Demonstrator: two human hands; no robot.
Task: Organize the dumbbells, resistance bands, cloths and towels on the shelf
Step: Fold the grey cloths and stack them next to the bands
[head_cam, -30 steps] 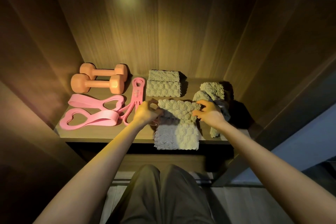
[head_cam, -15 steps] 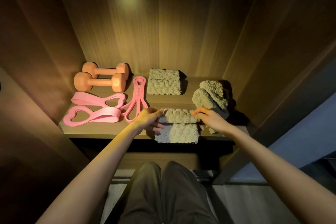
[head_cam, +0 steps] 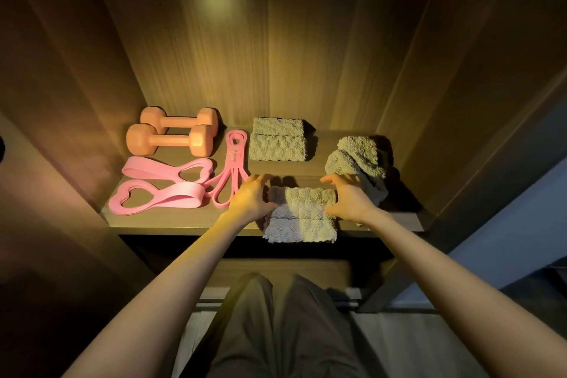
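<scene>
A folded grey-green towel [head_cam: 302,215] lies at the front edge of the wooden shelf [head_cam: 171,221], its lower fold hanging slightly over the edge. My left hand [head_cam: 250,201] grips its left end and my right hand [head_cam: 349,201] grips its right end, thumbs on the front and fingers behind. A rumpled towel [head_cam: 357,159] sits just behind my right hand. Two folded towels [head_cam: 277,139] lie at the back centre. Two orange dumbbells [head_cam: 170,140] lie side by side at the back left. In front of them lie two flat pink resistance bands [head_cam: 159,196] and a thinner looped one [head_cam: 233,172].
The shelf is a wooden alcove with side walls [head_cam: 92,107] close on the left and right and a back panel [head_cam: 276,55]. A bare strip of shelf lies between the back towels and the towel in my hands. My knees [head_cam: 276,331] are below the shelf edge.
The towel's upper part has been folded down into a compact stack at the shelf edge. Both hands moved from its top fold to its two ends.
</scene>
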